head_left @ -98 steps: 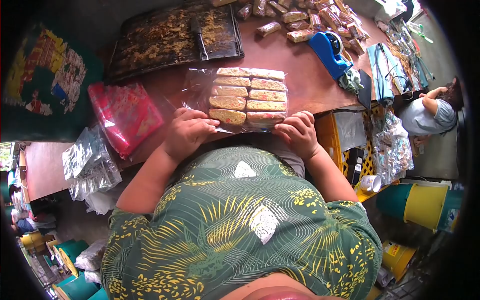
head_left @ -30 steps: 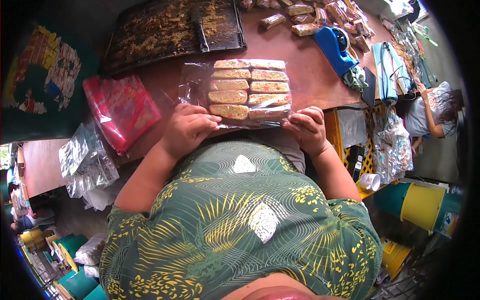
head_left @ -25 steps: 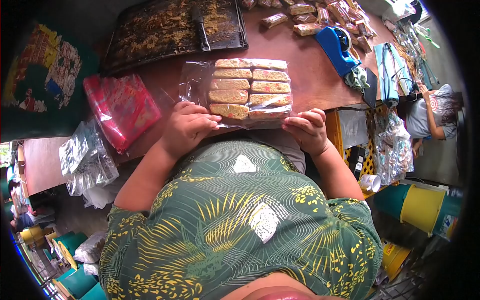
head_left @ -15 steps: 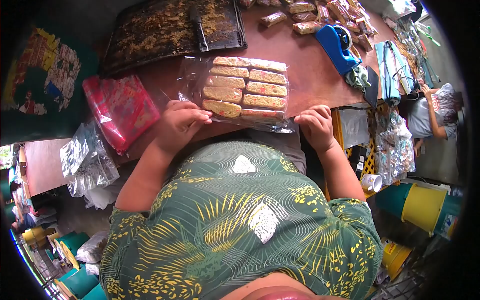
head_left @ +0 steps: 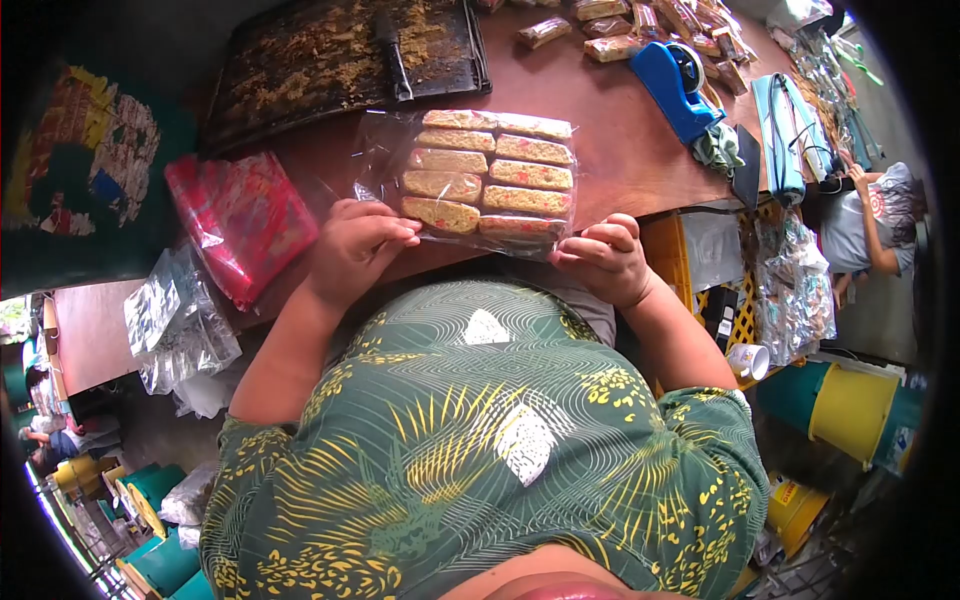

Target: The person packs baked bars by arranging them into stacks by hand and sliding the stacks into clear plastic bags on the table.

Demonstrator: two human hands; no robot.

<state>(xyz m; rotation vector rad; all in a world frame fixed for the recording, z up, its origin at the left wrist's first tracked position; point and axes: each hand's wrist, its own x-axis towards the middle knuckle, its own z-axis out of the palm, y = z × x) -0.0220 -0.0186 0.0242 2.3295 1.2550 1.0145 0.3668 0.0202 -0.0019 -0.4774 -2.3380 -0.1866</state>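
A clear plastic bag (head_left: 487,178) lies at the table's front edge, holding several pale bars with red bits in two columns. My left hand (head_left: 356,245) is closed on the bag's near left corner, thumb and fingers pinched together. At the near right corner, my right hand (head_left: 606,258) pinches the plastic between thumb and fingers. Left of the bag are a red plastic packet (head_left: 243,225) and a stack of clear bags (head_left: 178,320) hanging over the edge.
A dark, crumb-covered tray (head_left: 340,65) with a spatula (head_left: 396,65) lies behind. Wrapped bars (head_left: 612,47), a blue tape dispenser (head_left: 672,92) and a light blue device (head_left: 792,140) are at the right. A person (head_left: 868,220) is far right; a white mug (head_left: 748,361) stands below the table.
The bag of bars has tilted slightly and shifted a little left. My right hand let go of its corner about half a second ago and now holds it again, further left.
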